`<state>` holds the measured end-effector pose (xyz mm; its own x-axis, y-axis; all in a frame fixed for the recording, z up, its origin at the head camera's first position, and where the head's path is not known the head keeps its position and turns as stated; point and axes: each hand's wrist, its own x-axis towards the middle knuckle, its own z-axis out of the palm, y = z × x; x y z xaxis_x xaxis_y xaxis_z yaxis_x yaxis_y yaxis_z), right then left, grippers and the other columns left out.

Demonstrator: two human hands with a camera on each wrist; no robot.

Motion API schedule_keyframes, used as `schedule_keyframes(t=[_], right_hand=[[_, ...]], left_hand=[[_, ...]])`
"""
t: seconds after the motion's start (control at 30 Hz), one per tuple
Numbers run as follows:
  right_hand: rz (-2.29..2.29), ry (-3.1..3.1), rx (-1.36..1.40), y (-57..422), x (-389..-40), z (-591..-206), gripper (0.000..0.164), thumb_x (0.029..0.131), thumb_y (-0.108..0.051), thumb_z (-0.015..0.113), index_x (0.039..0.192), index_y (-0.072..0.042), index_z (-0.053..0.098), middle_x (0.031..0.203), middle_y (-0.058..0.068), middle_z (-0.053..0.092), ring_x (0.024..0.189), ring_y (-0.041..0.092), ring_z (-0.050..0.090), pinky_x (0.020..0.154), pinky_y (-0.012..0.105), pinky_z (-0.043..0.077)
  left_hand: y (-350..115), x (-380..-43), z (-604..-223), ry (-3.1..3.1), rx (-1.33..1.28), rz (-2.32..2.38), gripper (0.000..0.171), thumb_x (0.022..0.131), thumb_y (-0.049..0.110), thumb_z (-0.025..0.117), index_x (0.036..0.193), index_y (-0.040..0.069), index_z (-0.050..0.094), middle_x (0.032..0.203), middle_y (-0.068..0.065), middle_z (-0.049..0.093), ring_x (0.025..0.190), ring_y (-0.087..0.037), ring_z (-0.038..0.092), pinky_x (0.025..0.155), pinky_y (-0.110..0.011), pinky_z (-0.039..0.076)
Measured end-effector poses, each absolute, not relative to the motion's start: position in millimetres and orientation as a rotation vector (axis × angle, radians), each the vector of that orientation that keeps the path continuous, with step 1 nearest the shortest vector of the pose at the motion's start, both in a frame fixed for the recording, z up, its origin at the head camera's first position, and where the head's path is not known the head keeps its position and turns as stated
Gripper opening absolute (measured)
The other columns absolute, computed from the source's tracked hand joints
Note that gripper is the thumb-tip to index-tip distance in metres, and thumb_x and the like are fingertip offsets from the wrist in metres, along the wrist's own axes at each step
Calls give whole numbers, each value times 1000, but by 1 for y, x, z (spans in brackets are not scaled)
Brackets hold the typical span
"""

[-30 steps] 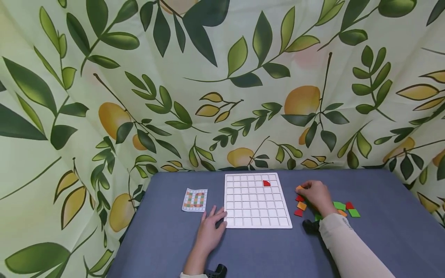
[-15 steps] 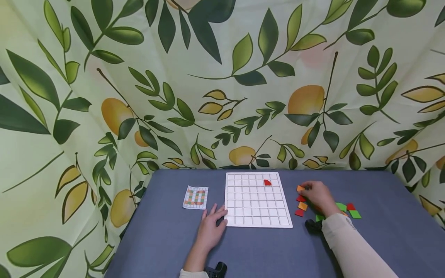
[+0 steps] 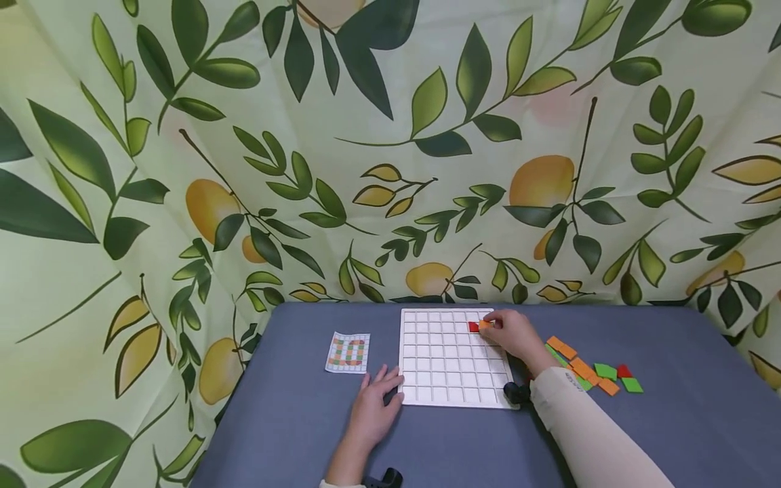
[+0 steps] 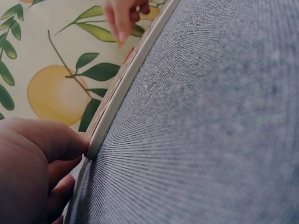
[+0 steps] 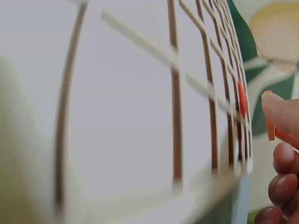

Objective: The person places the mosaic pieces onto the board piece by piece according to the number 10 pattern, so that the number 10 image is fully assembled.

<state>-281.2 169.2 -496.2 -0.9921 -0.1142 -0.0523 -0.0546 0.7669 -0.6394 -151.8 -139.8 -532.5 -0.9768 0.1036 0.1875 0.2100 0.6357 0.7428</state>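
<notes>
My right hand (image 3: 517, 337) pinches a small orange tile (image 3: 485, 325) between thumb and fingers, over the upper right of a white gridded board (image 3: 441, 369). Just left of that tile, a red tile (image 3: 473, 327) with a rounded edge lies in a cell. In the right wrist view the orange tile (image 5: 270, 129) stands on edge at the thumb tip, near the red tile (image 5: 242, 98). My left hand (image 3: 373, 410) rests at the board's lower left edge with its fingers spread. The left wrist view shows its thumb (image 4: 70, 142) against the board's rim (image 4: 121, 95).
Several loose tiles lie right of the board, among them an orange one (image 3: 582, 368), a green one (image 3: 605, 371) and a red one (image 3: 624, 371). A printed pattern card (image 3: 348, 352) lies left of the board. A leaf-print cloth (image 3: 378, 237) hangs behind the table.
My right hand has carried the orange tile left from the loose tiles to the board, beside the red tile. It uncovers more orange and green tiles. My left hand keeps its place.
</notes>
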Motion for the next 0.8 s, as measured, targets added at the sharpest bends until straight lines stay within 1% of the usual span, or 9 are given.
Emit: schedule_keyframes(t=[0.13,0.23,0.3,0.33,0.4,0.5,0.57,0.7,0.8], right_hand=[[-981,2895,-288,150,-287,-498,34,88,-22,72,117,-3,70,86,6,59,77,20,48,63,29,37],[-935,2912,-371,139,-290,-497,31,88,-22,73,114,-5,72,82,4,59,74,18,48,63,29,37],[-907,2910,-406,133,-292,-496,29,88,-21,73,112,-5,72,81,3,60,73,17,48,63,29,38],[-890,2910,-415,132,-292,-496,28,88,-20,73,112,-5,73,82,3,62,73,17,50,63,31,41],[-880,2897,-403,129,-292,-495,28,88,-18,73,112,-5,73,87,4,66,76,18,53,67,34,46],[-862,2896,-387,127,-293,-497,28,88,-16,73,113,-4,73,98,8,70,85,21,59,77,40,53],[-870,2886,-368,126,-295,-497,28,88,-15,73,113,-4,73,103,10,71,89,22,61,81,43,54],[-915,2858,-340,126,-297,-497,28,87,-16,74,113,-5,74,105,12,71,93,24,62,83,43,54],[-959,2827,-323,127,-298,-497,28,87,-16,74,113,-5,74,108,13,72,99,26,63,86,45,54]], left_hand=[[-140,-151,-533,-2701,-329,-1213,31,86,9,70,117,5,72,132,-6,65,131,-29,54,117,-54,32],[-140,-151,-533,-2692,-369,-1177,32,86,9,69,118,4,71,132,-6,65,130,-27,56,114,-53,36],[-141,-151,-532,-2694,-376,-1165,32,87,8,69,118,4,71,132,-6,64,130,-27,56,114,-53,37],[-141,-151,-533,-2697,-378,-1155,31,88,8,68,118,4,71,133,-6,64,130,-27,56,114,-53,37],[-141,-151,-533,-2709,-375,-1158,31,89,9,68,119,4,71,133,-6,64,130,-27,55,115,-52,36],[-141,-151,-534,-2718,-371,-1169,30,90,9,67,119,4,70,134,-6,63,131,-27,55,115,-52,35],[-141,-152,-533,-2717,-373,-1175,30,90,9,66,119,4,70,134,-6,63,131,-27,54,116,-52,34],[-141,-152,-532,-2715,-395,-1163,30,90,10,66,119,4,70,134,-6,63,131,-28,54,115,-54,35],[-142,-154,-530,-2746,-401,-1160,31,90,11,67,120,2,69,134,-8,63,131,-30,54,114,-56,35]])
